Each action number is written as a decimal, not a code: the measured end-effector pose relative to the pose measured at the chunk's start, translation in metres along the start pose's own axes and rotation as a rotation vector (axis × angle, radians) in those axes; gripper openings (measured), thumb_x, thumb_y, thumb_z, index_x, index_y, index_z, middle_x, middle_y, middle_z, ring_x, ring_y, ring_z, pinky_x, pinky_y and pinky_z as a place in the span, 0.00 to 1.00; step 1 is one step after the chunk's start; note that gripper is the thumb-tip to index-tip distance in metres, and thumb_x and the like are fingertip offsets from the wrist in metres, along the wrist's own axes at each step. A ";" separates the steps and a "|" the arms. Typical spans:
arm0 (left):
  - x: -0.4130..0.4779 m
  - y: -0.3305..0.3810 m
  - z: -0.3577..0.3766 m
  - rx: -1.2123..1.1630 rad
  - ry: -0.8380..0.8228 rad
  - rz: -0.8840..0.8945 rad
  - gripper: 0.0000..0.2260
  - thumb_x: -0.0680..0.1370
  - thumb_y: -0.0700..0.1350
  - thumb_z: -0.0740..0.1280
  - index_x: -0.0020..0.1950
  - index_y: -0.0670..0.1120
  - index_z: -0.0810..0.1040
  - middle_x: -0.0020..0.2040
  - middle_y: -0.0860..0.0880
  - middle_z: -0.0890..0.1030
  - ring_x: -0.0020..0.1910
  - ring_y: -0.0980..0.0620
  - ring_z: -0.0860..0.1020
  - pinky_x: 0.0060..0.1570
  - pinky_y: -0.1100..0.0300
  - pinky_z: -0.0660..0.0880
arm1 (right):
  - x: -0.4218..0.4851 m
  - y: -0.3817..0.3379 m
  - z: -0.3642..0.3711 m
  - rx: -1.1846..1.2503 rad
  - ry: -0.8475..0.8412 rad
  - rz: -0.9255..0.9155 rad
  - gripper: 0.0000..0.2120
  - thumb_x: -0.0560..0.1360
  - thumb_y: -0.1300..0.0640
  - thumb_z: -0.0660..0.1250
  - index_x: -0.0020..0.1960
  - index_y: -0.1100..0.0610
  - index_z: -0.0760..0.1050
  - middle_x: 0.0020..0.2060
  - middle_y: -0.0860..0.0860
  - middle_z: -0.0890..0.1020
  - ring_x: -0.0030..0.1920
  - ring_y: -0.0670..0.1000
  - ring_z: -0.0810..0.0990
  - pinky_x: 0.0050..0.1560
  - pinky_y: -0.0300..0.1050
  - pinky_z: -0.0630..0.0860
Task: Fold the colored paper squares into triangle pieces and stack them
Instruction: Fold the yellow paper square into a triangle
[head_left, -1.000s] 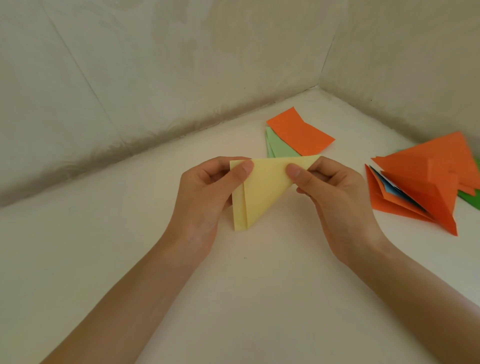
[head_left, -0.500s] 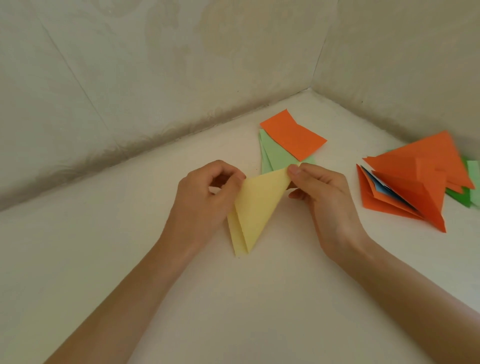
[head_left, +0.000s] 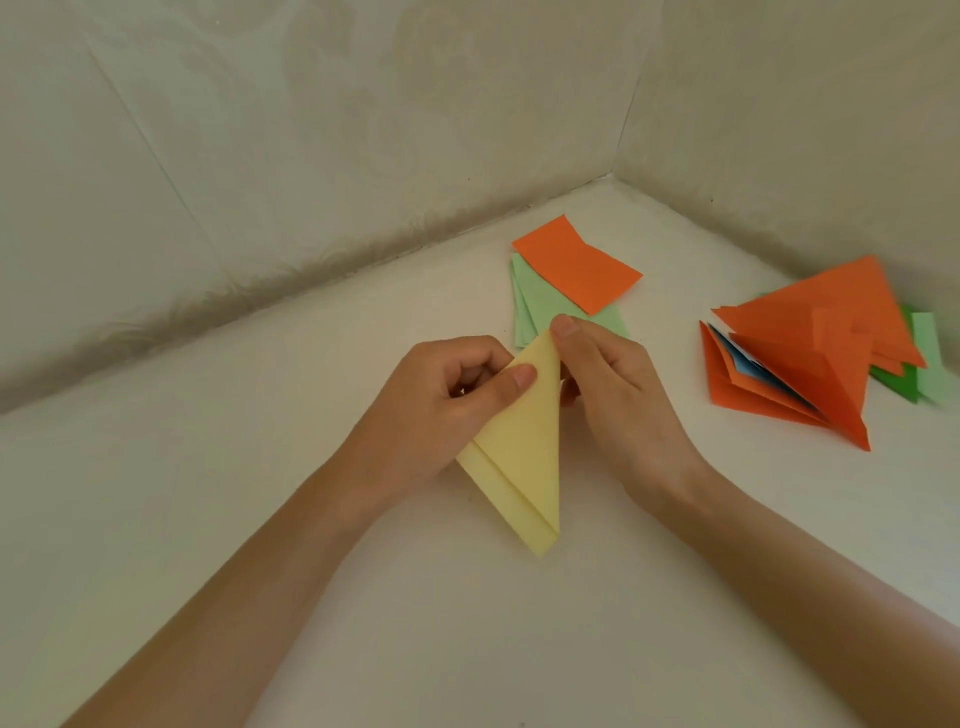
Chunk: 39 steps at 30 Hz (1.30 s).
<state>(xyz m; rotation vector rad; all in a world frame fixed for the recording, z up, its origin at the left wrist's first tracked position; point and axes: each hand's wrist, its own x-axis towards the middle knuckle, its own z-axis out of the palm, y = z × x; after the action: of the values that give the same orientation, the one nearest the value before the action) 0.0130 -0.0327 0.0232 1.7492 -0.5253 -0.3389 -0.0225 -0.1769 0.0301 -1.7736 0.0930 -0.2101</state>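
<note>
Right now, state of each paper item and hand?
yellow paper: folded to a triangle, held by both hands.
left hand: pinches its left edge.
right hand: pinches its top corner.
orange sheet: unfolded, on the green sheets.
green sheets: unfolded, fanned.
folded stack: orange on top, splayed.

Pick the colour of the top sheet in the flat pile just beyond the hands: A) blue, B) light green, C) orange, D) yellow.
C: the orange sheet lies on top of the light green sheets, while the yellow piece is pinched between the left hand and the right hand.
</note>
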 end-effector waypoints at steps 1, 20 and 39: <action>0.000 0.000 0.000 0.004 -0.002 0.002 0.09 0.76 0.46 0.67 0.38 0.43 0.79 0.30 0.48 0.76 0.30 0.54 0.71 0.31 0.63 0.65 | 0.000 0.001 -0.001 0.000 0.011 0.008 0.18 0.81 0.59 0.55 0.35 0.65 0.66 0.27 0.46 0.68 0.31 0.42 0.67 0.34 0.33 0.65; 0.003 -0.004 0.003 -0.145 0.279 0.023 0.11 0.78 0.42 0.66 0.38 0.37 0.75 0.31 0.43 0.68 0.32 0.49 0.64 0.30 0.61 0.61 | -0.004 0.011 0.003 -0.122 -0.066 -0.064 0.13 0.79 0.57 0.61 0.40 0.63 0.74 0.28 0.43 0.71 0.31 0.40 0.67 0.32 0.32 0.63; 0.009 -0.009 -0.001 -0.165 0.575 0.064 0.12 0.79 0.43 0.65 0.36 0.47 0.75 0.31 0.49 0.70 0.31 0.56 0.64 0.30 0.64 0.61 | -0.007 0.014 0.005 -0.094 -0.155 -0.058 0.16 0.81 0.58 0.58 0.35 0.60 0.66 0.27 0.42 0.65 0.31 0.42 0.63 0.32 0.34 0.59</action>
<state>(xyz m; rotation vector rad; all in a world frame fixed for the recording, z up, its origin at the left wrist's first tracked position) 0.0222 -0.0348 0.0155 1.5708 -0.1309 0.1660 -0.0276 -0.1736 0.0153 -1.8819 -0.0608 -0.1104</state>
